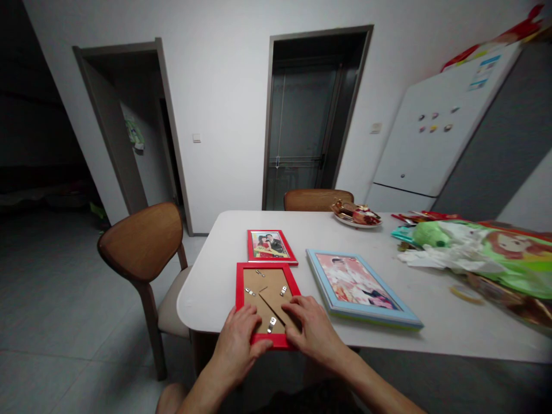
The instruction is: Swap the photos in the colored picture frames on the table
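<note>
A red picture frame (240, 282) lies back side up at the near edge of the table, partly overhanging it. Its brown backing board (259, 282) carries several metal clips and a thin slanted stand leg or slit. My left hand (241, 333) grips the frame's lower left corner, thumb along the near rim. On the lower right side, my right hand (313, 328) holds the rim, its fingertips resting on the backing. Just beyond lies a second red picture frame (269, 245), face up with a photo of two people. Right of my hands is a light blue picture frame (362, 287), face up, apparently stacked on another.
The white table (207, 276) also bears a plate of wrapped items (357, 215), a green plastic bag (513, 250) with white tissue, and a roll of tape (466, 294). Wooden chairs stand at left (142, 247) and behind (317, 199). A white fridge (431, 126) is at right.
</note>
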Available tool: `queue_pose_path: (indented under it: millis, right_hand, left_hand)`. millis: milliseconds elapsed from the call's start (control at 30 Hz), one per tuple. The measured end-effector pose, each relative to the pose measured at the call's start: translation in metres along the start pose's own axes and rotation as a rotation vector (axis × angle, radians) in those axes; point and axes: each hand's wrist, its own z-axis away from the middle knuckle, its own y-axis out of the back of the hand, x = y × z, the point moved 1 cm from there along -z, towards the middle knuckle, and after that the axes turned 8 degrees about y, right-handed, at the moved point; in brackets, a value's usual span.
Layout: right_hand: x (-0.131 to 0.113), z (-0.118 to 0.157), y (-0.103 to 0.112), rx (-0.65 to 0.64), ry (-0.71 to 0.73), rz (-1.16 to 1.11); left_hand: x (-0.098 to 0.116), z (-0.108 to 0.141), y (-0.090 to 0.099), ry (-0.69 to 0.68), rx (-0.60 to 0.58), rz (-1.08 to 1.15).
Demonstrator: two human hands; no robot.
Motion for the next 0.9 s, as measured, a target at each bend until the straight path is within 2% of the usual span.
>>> queue_pose_path:
  millis: [167,500,767,900]
  right_hand:
    - [0.004,-0.005,0.006,-0.063,0.012,0.037]
    - [0.026,-0.041,0.001,-0.132,-0.032,0.259]
    - [0.031,-0.035,0.000,-0.147,0.002,0.173]
    - [0.016,-0.027,0.005,-0.077,0.058,0.175]
  left_hand:
    - [-0.004,0.002,-0.002,0.037,-0.015,0.045]
    - [-0.003,0.002,-0.001,0.070,-0.025,0.025]
    - [0.001,0.003,0.001,0.113,-0.026,0.016]
    - [-0.001,0.003,0.000,0.086,-0.017,0.028]
